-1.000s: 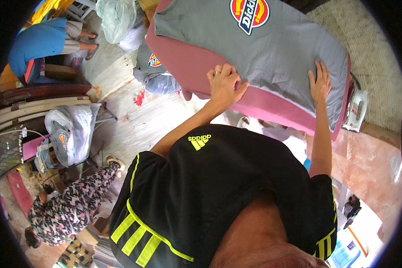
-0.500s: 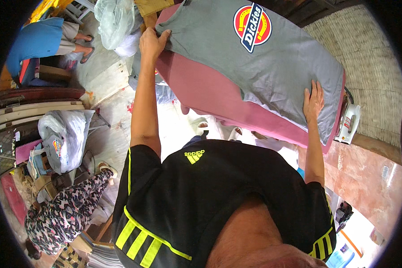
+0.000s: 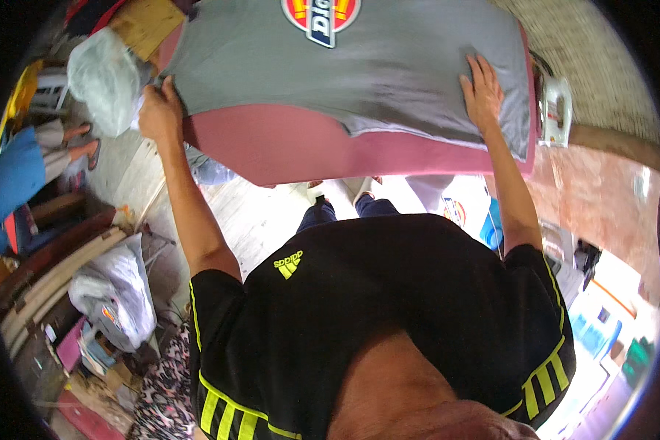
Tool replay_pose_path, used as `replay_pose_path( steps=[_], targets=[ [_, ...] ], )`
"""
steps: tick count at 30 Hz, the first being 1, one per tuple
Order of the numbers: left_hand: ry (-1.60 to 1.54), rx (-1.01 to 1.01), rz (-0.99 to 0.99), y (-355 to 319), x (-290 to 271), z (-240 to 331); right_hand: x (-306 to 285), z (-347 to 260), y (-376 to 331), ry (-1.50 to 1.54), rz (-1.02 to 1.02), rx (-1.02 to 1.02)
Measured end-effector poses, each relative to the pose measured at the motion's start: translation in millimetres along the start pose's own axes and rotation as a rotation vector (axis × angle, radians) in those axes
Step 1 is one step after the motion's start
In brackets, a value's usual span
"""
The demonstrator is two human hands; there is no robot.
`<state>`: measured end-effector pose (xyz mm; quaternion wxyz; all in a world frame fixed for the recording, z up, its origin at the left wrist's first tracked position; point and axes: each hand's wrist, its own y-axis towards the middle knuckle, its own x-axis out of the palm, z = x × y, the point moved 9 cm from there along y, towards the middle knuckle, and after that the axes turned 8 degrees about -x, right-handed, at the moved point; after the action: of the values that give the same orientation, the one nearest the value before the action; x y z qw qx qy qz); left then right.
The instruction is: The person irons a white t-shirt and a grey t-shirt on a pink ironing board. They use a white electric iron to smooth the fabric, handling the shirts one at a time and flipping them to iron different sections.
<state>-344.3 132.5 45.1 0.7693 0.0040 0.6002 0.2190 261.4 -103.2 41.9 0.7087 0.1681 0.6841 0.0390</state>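
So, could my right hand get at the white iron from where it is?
Probably yes: your right hand lies open on the grey cloth, and the white iron is just past the pink board's right end, with seemingly nothing upright between.

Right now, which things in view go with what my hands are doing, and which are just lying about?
In use:
grey cloth, left hand at its edge, right hand flat
pink padded board beneath it
iron beside the board, probably

Apparently lying about:
pale plastic bag
long pale boards
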Motion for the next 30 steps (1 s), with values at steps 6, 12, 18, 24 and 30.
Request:
replay_pose_path(
  steps=[6,12,18,24,30],
  targets=[
    [-0.418,0.553,0.227,-118.2,-83.1,116.2,-4.0,6.8,-8.1,-0.024,0.05,-0.009],
    [-0.72,1.015,-0.24,-296.5,-71.3,198.7,-0.5,8.4,-5.4,-0.066,0.039,0.012],
    [-0.631,1.06,-0.222,-304.9,-41.5,189.1,6.4,3.2,-13.3,-0.046,0.035,-0.114],
    [-0.382,1.017,-0.113,-303.7,-54.3,220.0,-14.5,94.2,-47.0,0.034,0.005,-0.132],
    [0.087,0.86,-0.269,-290.2,-12.3,271.4,-9.8,129.5,-85.9,-0.093,0.148,0.093]
  ],
)
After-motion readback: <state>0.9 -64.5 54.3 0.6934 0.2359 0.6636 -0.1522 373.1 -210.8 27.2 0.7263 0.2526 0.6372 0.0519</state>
